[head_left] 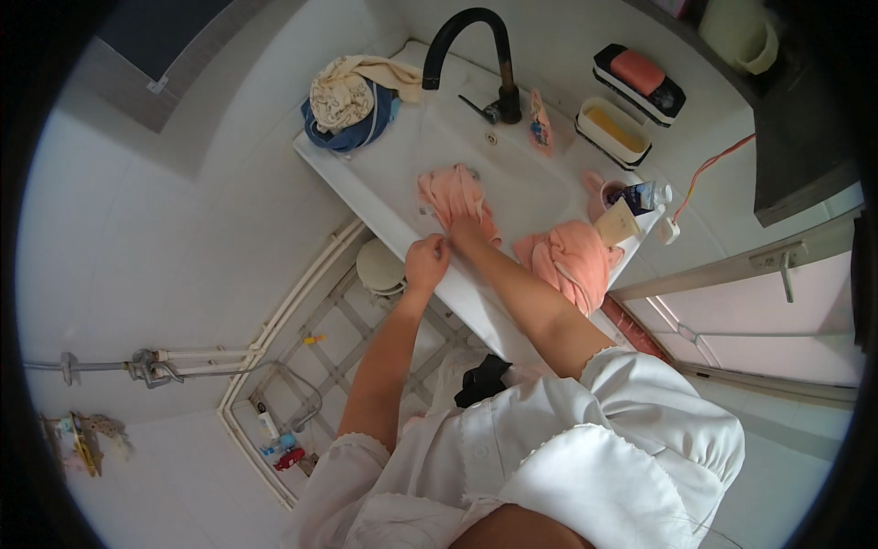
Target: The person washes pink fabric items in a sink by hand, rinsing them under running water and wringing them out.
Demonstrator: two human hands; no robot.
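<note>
Black tap (506, 78) arches beyond the right hand's (467, 231) cloth (453, 190)

Glossy white tiled walls (183, 238) filled the left and lower left of the frame, softly lit, with a shadow near a dark flat panel (155, 32) edged in grey at the upper left. White pipes (309, 282) ran along the wall's foot, left of centre, beside a floor of pale tiles crossed by grey bands (340, 320). A grey metal shower valve (146, 368) stood out from the wall at the left. At the upper right hung a dark, straight-edged cabinet (805, 146); below it, a pale pinkish door (759, 316) carried a silver lever handle (786, 274).
</note>
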